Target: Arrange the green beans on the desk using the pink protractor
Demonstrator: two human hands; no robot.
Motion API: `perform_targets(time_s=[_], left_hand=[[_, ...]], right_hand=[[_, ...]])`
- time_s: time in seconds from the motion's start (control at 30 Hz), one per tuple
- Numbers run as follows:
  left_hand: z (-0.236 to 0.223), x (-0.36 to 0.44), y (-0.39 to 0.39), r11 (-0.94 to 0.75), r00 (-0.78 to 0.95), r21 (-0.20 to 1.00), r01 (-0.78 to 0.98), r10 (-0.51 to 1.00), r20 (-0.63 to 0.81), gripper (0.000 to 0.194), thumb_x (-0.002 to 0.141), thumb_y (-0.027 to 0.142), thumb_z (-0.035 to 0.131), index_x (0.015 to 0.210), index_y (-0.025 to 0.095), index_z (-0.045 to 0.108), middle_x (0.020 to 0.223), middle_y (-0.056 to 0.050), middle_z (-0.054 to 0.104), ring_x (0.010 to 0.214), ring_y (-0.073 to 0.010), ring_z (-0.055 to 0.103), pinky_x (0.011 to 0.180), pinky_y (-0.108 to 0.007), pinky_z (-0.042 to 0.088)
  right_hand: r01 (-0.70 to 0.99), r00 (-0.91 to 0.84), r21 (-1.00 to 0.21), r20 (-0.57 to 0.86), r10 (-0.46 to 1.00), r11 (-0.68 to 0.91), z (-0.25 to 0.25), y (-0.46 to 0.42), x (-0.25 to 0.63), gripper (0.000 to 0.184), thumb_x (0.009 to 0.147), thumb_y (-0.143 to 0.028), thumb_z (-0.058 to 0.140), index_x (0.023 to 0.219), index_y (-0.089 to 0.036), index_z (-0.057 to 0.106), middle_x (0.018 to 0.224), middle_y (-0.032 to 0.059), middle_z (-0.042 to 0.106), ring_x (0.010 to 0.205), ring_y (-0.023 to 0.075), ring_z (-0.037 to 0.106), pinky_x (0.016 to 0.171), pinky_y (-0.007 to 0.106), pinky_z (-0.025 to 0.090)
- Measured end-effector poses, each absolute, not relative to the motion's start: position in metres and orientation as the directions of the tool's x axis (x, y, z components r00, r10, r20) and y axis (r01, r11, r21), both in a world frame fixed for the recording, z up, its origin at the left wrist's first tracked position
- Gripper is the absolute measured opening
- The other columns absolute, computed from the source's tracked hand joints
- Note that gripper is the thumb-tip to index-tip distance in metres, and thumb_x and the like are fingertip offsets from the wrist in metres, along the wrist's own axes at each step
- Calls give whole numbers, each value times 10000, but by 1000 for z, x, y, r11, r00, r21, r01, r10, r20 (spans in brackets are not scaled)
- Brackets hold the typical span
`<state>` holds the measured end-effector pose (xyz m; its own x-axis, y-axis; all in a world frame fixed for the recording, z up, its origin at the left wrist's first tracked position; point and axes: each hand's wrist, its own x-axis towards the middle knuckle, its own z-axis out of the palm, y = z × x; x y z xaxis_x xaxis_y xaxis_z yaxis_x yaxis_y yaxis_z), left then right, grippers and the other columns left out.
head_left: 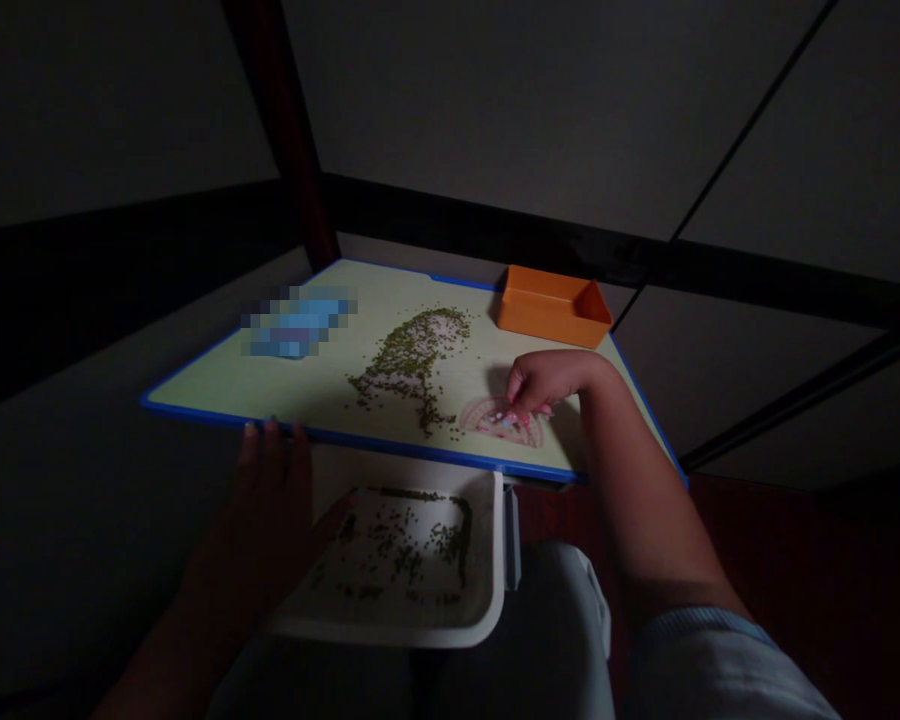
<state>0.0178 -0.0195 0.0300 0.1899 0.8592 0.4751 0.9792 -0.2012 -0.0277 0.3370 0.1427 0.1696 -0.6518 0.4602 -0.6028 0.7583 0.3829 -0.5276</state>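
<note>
A heap of small green beans [412, 365] is spread over a pale table [270, 385] with a blue rim. My right hand [544, 385] rests on the table by its front edge, fingers curled down and pinching at something tiny on a pink round picture [506, 422]. My left hand [270, 500] holds a white square tray [412, 560] by its left side, just under the table's front edge. Several green beans lie scattered in the tray.
An orange rectangular box [553, 305] stands at the table's far right corner. A blurred blue patch [300, 320] lies at the far left of the table. A dark post [285, 130] rises behind the table. The surroundings are dim.
</note>
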Motion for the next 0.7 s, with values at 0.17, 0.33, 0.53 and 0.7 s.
perform_targets(time_s=[0.17,0.33,0.53,0.7], left_hand=[[30,18,-21,-217,209,-39,975,854,476,890,859,579,314,1464,82,-108,1573,-181,-194,1448,-433,-59,1167,-614,166],[29,17,-19,-228,227,-56,972,850,475,898,859,580,312,1454,94,-153,1552,-154,-261,1451,-415,-87,1180,-603,141],[28,17,-19,-224,209,-23,974,863,460,913,850,598,324,1453,124,-169,1564,-163,-231,1446,-426,-82,1166,-633,151],[31,19,-21,-215,196,-8,977,872,449,913,848,575,368,1459,152,-163,1579,-162,-185,1450,-419,-66,1163,-631,171]], right_hand=[[754,-657,-549,-636,406,362,169,142,336,301,758,-407,677,763,-108,715,444,-59,506,455,63,421,552,235,325],[777,-629,-512,-659,412,367,164,142,333,304,746,-415,684,728,-112,701,421,-67,490,435,61,432,535,229,323],[804,-594,-491,-659,461,335,167,144,341,286,744,-398,676,691,-116,683,419,-63,498,419,58,411,516,227,324],[814,-581,-487,-648,493,319,167,145,341,269,744,-378,674,684,-116,693,424,-55,504,427,63,416,519,230,332]])
